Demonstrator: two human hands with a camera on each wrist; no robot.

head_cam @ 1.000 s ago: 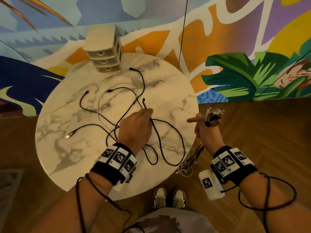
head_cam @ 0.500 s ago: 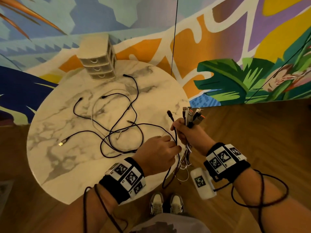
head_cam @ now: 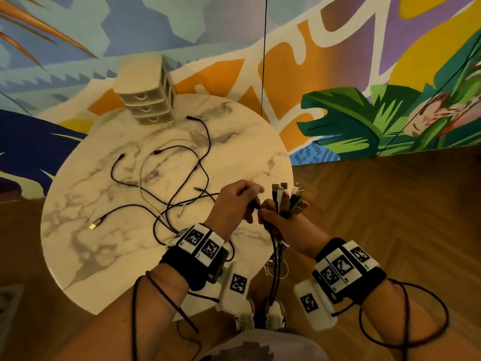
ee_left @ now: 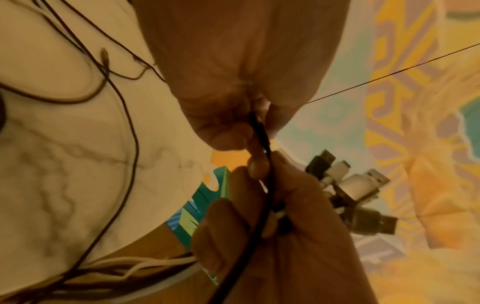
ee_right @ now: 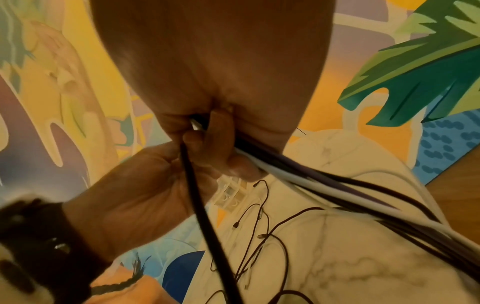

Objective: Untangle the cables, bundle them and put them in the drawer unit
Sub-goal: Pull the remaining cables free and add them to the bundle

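Since a moment ago the left hand point(head_cam: 231, 204) has carried a black cable point(ee_left: 262, 131) across to the right hand point(head_cam: 283, 225), pinching it where, it seems, the plug is. The right fist grips a bundle point(head_cam: 287, 198), plugs up. Loose cables point(head_cam: 179, 178) sprawl on the table point(head_cam: 78, 230), drawer unit point(head_cam: 145, 95) behind.

Plug end of black cable point(head_cam: 256, 204): I can't see it; it sits hidden between my left hand point(head_cam: 231, 207) and right hand point(head_cam: 283, 230).
Gathered cables point(head_cam: 274, 267): their lower lengths drop behind the table point(head_cam: 104, 256) edge.
Drawer unit point(head_cam: 147, 96): contents too small to tell.
Right wrist view: near cables blurred.
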